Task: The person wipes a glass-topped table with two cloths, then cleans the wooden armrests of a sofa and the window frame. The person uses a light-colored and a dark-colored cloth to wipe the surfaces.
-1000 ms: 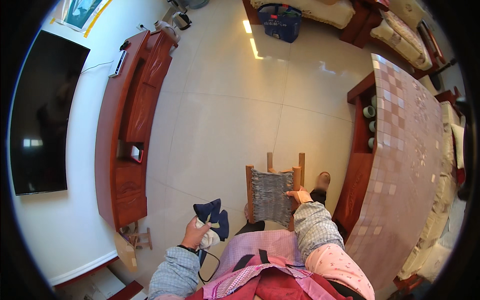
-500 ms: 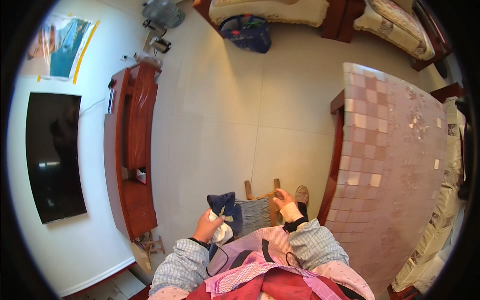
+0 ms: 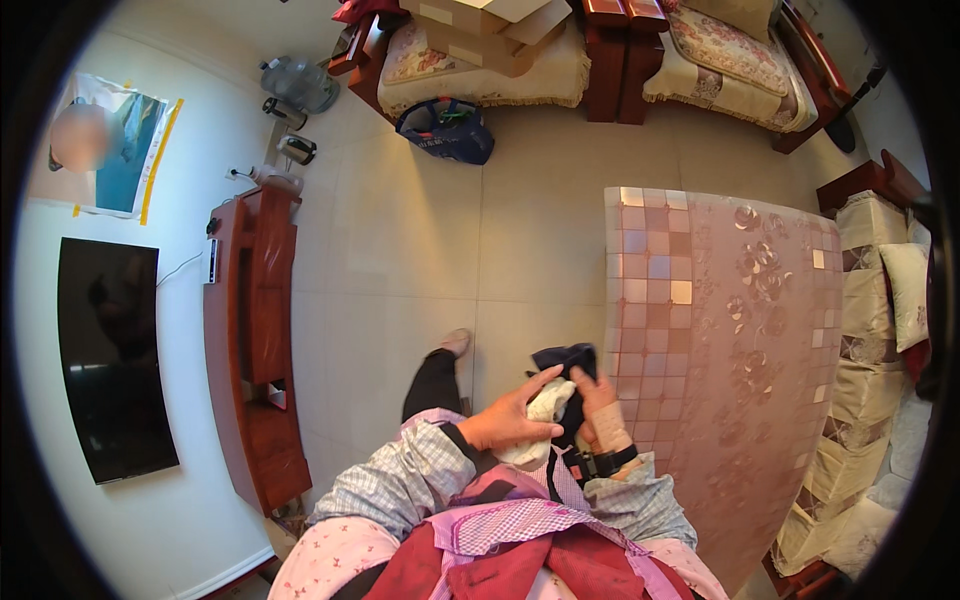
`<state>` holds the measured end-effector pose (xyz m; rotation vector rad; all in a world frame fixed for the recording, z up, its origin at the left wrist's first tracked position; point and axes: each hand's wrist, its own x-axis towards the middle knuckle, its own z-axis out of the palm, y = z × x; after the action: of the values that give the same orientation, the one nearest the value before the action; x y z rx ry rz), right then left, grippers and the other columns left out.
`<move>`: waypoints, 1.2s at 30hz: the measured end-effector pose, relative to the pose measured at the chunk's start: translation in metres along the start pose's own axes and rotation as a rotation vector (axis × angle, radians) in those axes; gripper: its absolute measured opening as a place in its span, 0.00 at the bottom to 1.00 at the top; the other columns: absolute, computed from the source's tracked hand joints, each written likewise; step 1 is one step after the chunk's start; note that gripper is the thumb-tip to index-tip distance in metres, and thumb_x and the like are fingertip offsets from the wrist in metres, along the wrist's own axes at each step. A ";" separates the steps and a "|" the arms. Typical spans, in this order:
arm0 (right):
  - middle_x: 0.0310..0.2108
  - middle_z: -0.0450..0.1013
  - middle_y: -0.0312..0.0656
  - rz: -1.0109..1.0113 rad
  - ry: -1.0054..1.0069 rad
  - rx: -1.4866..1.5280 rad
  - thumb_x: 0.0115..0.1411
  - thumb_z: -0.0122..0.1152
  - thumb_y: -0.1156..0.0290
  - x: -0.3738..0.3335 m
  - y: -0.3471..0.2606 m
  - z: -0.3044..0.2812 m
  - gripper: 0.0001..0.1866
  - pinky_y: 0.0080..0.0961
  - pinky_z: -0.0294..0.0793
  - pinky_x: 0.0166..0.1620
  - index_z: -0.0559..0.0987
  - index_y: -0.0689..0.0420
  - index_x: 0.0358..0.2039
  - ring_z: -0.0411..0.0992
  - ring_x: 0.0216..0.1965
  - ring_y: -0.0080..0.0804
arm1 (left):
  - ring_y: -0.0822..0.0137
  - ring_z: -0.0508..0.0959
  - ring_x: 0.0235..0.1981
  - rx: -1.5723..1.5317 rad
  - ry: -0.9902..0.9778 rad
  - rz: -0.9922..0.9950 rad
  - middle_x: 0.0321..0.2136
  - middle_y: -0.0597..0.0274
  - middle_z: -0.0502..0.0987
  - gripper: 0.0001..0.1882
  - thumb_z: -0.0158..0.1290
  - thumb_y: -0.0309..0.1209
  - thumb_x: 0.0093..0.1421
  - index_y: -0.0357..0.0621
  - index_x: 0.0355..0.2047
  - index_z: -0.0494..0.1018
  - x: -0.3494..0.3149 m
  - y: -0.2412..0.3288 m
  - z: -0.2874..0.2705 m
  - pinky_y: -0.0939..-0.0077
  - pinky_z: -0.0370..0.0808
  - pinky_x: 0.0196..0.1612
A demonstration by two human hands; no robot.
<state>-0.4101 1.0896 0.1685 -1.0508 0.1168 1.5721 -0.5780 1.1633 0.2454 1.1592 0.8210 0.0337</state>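
My left hand point(image 3: 505, 420) is closed around a crumpled white cloth point(image 3: 548, 402) in front of my body. A dark navy cloth point(image 3: 566, 356) lies bunched against it, and part of it hangs down between my hands. On the other side my right hand point(image 3: 602, 402) grips the navy cloth, its fingers slightly blurred. Both hands are close together, just left of the near part of the table. What kind of pieces these cloths are cannot be made out.
To the right stands a table point(image 3: 650, 350) with a pink checked cover, and beyond it a sofa point(image 3: 865, 300). At left are a red-brown cabinet point(image 3: 262, 350) and a wall screen point(image 3: 115, 360). Ahead, a blue bag point(image 3: 450, 130) sits on the floor before a seat holding cardboard boxes point(image 3: 490, 35).
The cloths have moved right, from my left hand alone to between both hands. My right hand has left the woven-seat wooden stool. The view has shifted, and a foot now shows ahead at left.
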 end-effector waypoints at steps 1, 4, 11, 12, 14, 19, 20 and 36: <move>0.41 0.79 0.39 -0.025 0.126 -0.040 0.65 0.66 0.61 0.002 -0.013 -0.008 0.20 0.27 0.79 0.43 0.77 0.60 0.51 0.77 0.40 0.28 | 0.65 0.67 0.64 0.017 0.006 -0.001 0.65 0.54 0.67 0.50 0.68 0.37 0.58 0.40 0.73 0.52 0.008 0.008 -0.005 0.70 0.64 0.66; 0.37 0.80 0.37 -0.191 0.567 -0.200 0.65 0.67 0.56 0.008 -0.060 -0.046 0.21 0.28 0.79 0.39 0.79 0.60 0.48 0.77 0.35 0.27 | 0.70 0.74 0.56 -0.189 -0.014 -0.039 0.56 0.60 0.74 0.36 0.62 0.35 0.63 0.40 0.68 0.61 0.045 0.016 -0.032 0.72 0.71 0.59; 0.68 0.59 0.58 -0.610 0.984 -1.410 0.70 0.56 0.53 0.028 -0.056 -0.180 0.34 0.44 0.61 0.68 0.65 0.63 0.67 0.60 0.67 0.54 | 0.62 0.83 0.44 -0.892 0.065 -0.178 0.45 0.56 0.81 0.21 0.53 0.42 0.71 0.42 0.57 0.68 0.156 -0.044 -0.131 0.64 0.83 0.48; 0.74 0.49 0.56 -0.337 0.891 -1.568 0.70 0.56 0.54 0.027 -0.035 -0.189 0.35 0.49 0.50 0.72 0.61 0.57 0.70 0.48 0.73 0.58 | 0.62 0.83 0.45 -0.961 0.045 -0.202 0.46 0.56 0.81 0.22 0.52 0.43 0.71 0.42 0.57 0.68 0.165 -0.056 -0.145 0.63 0.83 0.50; 0.76 0.45 0.52 -0.191 0.946 -1.846 0.70 0.55 0.57 0.029 -0.015 -0.204 0.33 0.53 0.48 0.72 0.61 0.55 0.71 0.44 0.75 0.56 | 0.61 0.82 0.46 -1.125 -0.012 -0.227 0.47 0.56 0.80 0.23 0.51 0.45 0.71 0.42 0.57 0.68 0.181 -0.081 -0.167 0.59 0.82 0.52; 0.74 0.48 0.57 -0.602 0.713 -1.856 0.74 0.47 0.61 0.054 -0.046 -0.202 0.29 0.48 0.45 0.74 0.60 0.62 0.70 0.42 0.75 0.57 | 0.52 0.80 0.51 -1.149 0.129 -0.116 0.51 0.51 0.79 0.27 0.48 0.51 0.71 0.42 0.57 0.69 0.219 -0.150 -0.178 0.53 0.79 0.55; 0.74 0.48 0.56 -0.680 0.635 -1.909 0.74 0.46 0.62 0.067 -0.062 -0.198 0.29 0.47 0.45 0.74 0.60 0.63 0.70 0.43 0.75 0.57 | 0.52 0.80 0.51 -1.136 0.162 -0.125 0.51 0.51 0.79 0.26 0.47 0.51 0.72 0.42 0.57 0.69 0.227 -0.162 -0.173 0.53 0.79 0.55; 0.72 0.55 0.52 -0.806 0.354 -1.964 0.70 0.54 0.54 0.052 -0.006 -0.161 0.32 0.51 0.49 0.72 0.66 0.59 0.68 0.48 0.74 0.55 | 0.57 0.78 0.49 -1.090 0.011 0.255 0.47 0.57 0.77 0.22 0.49 0.49 0.71 0.45 0.54 0.69 0.228 -0.173 -0.140 0.56 0.76 0.58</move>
<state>-0.3125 1.0344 0.0418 -2.3145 -1.6882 0.2980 -0.5626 1.2961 -0.0434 0.2151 0.5171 0.6228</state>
